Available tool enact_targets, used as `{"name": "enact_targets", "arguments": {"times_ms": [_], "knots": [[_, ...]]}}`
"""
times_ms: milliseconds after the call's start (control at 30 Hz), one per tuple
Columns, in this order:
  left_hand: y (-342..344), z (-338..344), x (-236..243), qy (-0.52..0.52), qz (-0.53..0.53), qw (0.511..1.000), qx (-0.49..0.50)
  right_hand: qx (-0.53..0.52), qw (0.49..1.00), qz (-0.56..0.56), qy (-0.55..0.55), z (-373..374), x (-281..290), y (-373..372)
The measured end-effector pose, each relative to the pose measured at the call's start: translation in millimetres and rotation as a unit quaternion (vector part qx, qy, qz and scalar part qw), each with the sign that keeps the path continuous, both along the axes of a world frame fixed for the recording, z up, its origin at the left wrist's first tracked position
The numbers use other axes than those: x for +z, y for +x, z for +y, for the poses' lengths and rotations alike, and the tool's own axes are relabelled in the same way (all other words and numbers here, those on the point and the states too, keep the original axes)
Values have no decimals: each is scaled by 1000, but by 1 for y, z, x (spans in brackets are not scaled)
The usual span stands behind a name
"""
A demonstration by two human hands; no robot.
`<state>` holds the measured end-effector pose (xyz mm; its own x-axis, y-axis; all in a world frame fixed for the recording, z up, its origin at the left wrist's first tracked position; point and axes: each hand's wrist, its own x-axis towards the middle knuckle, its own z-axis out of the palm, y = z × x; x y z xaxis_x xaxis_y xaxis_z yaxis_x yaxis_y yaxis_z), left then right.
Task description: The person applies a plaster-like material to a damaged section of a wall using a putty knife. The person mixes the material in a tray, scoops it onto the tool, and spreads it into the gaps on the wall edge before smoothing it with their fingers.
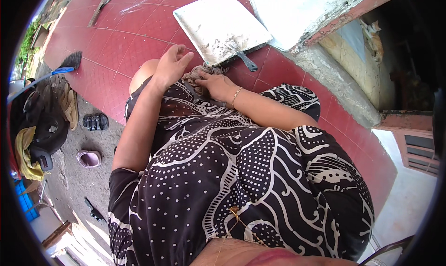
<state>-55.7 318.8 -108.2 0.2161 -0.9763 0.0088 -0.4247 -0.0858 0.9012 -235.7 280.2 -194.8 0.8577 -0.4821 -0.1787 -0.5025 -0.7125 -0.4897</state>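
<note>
My left hand (173,63) is raised above my lap, its fingers loosely bent and apart, holding nothing. Just to its right, my right hand (211,83) grips a crumpled beige-brown cloth (197,73) by my legs. Beyond both hands, a square white tray (204,19) with dark, dirty smears rests on the red tiles, and a scraper with a dark handle (246,60) lies on its near right corner. Part of the cloth is hidden under my right hand.
Red tiled floor (102,56) surrounds me, meeting a chipped white pillar (278,15) at right, with a cat (374,38) beyond. At left are a broom (69,63), sandals (69,108), a pink clog (89,158) and a dark pile (46,126) on rough concrete.
</note>
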Motion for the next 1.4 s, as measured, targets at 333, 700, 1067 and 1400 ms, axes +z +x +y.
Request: {"name": "enact_targets", "arguments": {"times_ms": [333, 700, 1067, 1400], "knots": [[-30, -94, -65, 336, 295, 893, 59, 21, 995, 68, -67, 12, 9, -29], [-9, -114, -121, 193, 129, 957, 174, 114, 963, 71, -232, -21, 11, -56], [-2, -134, -136, 186, 130, 971, 75, -12, 994, 70, -87, -24, 40, -70], [1, -95, -95, 167, 252, 937, 172, -289, 926, -3, -243, -68, 66, -76]]}}
